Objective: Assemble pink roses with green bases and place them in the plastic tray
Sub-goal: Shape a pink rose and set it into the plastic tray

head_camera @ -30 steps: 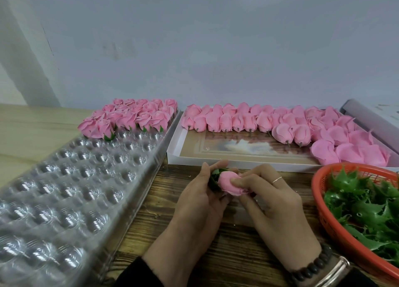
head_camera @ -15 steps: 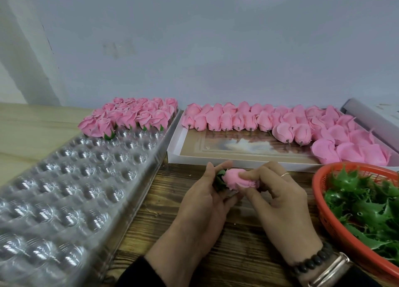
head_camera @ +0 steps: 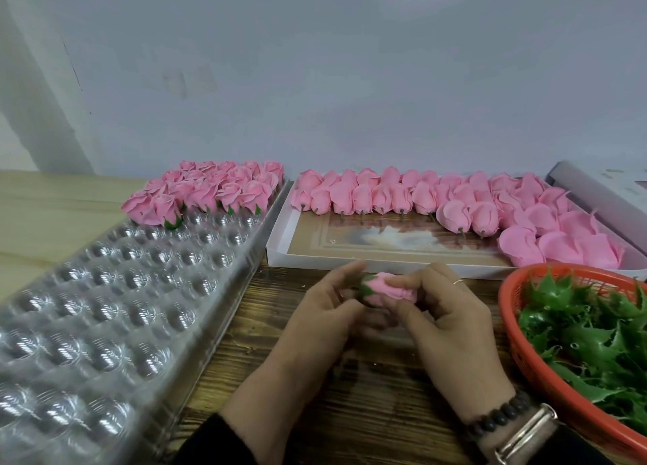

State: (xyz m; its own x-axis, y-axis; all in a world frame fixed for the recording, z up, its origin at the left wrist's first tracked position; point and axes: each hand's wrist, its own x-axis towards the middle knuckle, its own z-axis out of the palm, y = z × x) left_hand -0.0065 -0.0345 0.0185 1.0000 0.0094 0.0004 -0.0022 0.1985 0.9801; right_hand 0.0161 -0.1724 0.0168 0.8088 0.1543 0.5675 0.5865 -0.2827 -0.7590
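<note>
A pink rose (head_camera: 383,287) with a green base (head_camera: 365,289) on its left end lies sideways between both hands, just above the wooden table. My left hand (head_camera: 320,310) grips the green base end. My right hand (head_camera: 444,319) pinches the petals from the right, thumb on top. The clear plastic tray (head_camera: 115,310) stretches along the left; finished roses (head_camera: 206,191) fill its far rows, the near cups hold nothing. Loose pink roses without bases (head_camera: 437,202) lie in a white box (head_camera: 280,251). Green bases (head_camera: 595,331) fill an orange basket (head_camera: 518,356) at the right.
A wall stands close behind the tray and box. A grey box lid (head_camera: 602,191) lies at the far right. Bare dark wooden table (head_camera: 350,394) shows under and in front of the hands, between tray and basket.
The rose has turned a little in my hands and my right fingers have shifted over its petals. Both hands stay in about the same spot.
</note>
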